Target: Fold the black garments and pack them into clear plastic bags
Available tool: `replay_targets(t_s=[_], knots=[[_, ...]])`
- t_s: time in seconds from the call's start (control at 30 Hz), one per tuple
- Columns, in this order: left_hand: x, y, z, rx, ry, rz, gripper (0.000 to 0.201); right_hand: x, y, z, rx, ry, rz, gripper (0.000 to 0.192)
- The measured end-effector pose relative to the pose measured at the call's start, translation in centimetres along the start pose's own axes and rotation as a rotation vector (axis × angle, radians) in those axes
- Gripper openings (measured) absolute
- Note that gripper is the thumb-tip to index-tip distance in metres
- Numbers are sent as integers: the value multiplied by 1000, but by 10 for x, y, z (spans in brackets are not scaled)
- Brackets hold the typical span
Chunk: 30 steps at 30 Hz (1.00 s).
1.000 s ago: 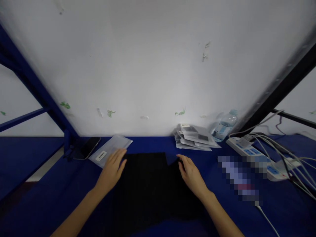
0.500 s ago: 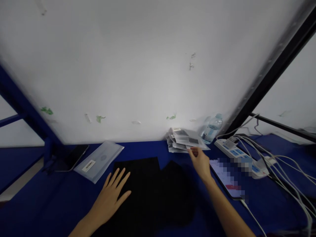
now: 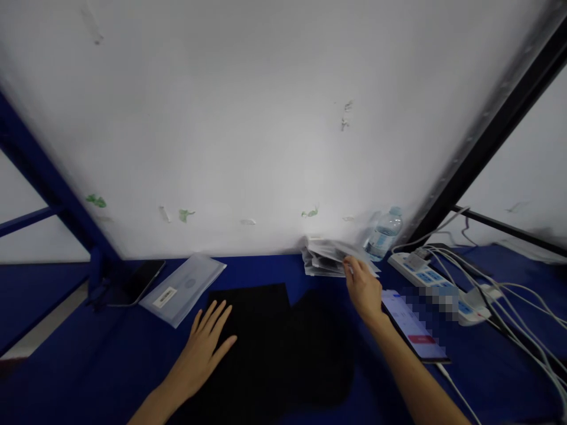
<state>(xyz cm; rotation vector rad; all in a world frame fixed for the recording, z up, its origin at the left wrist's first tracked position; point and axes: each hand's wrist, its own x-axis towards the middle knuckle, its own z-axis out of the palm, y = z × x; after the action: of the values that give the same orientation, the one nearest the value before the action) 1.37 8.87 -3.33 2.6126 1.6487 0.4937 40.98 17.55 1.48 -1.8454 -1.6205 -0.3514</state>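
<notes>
Right hand (image 3: 364, 290) shifted from black cloth (image 3: 261, 336) to bags (image 3: 322, 264), pinching an edge, left hand (image 3: 200, 349) spread flat on cloth

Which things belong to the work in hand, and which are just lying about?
In the work:
black fabric, under left hand
stack of clear bags, at right hand
labelled clear bag, probably

Lying about, apparently:
plastic bottle
power strip
lit phone
dark phone
</notes>
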Motion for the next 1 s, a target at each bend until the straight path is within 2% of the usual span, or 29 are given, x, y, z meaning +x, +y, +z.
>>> replay_targets(t_s=[0.13,0.23,0.33,0.4,0.43,0.5,0.57,0.6,0.67,0.77,0.9,1.0], knots=[[20,29,-19,19,220,28,71,-27,-47,-16,80,-2,-101,33],[35,53,-39,71,363,106,74,-55,-89,-27,248,-72,-270,31],[38,60,-48,87,387,189,54,-81,-114,-35,491,-186,-499,31],[32,54,-48,35,387,202,34,-90,-115,-36,609,-198,-530,32],[28,50,-46,-4,385,199,28,-91,-111,-35,640,-179,-474,33],[20,40,-42,-72,356,188,25,-87,-98,-32,678,-144,-262,41],[14,37,-42,-91,310,172,24,-79,-85,-30,760,-211,-81,42],[13,39,-43,-82,290,159,24,-76,-80,-30,820,-274,-42,38],[16,51,-51,-54,272,132,29,-71,-77,-33,922,-380,-34,25],[32,85,-64,-68,278,173,44,-73,-83,-40,953,-386,-67,19],[61,127,-69,-170,255,305,20,-81,-88,-50,939,-356,-145,17],[73,140,-60,-173,267,333,16,-86,-84,-54,920,-373,-173,19]])
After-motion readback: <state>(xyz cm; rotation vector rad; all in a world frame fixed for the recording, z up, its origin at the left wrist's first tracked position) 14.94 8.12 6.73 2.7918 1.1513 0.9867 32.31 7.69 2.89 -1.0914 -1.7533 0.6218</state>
